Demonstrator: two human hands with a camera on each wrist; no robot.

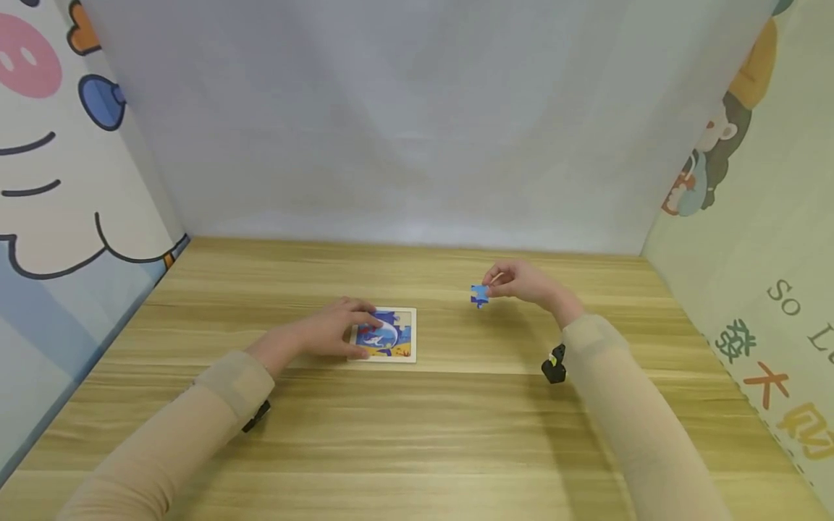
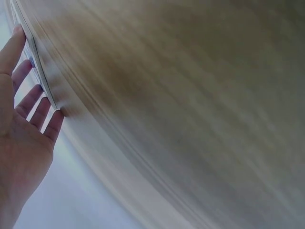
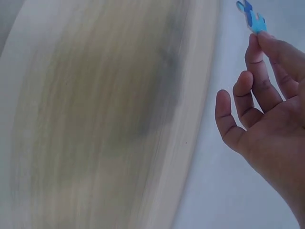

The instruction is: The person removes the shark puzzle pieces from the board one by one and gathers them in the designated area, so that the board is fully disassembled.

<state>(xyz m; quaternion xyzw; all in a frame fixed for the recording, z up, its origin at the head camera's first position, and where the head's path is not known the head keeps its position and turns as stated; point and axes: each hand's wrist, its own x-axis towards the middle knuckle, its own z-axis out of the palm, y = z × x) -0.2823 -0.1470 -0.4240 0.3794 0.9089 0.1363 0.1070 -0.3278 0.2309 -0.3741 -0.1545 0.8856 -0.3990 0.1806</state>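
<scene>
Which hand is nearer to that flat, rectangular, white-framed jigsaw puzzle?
Left. The left hand touches the puzzle at its left side; the right hand is apart, off to its right, pinching a blue jigsaw piece.
</scene>
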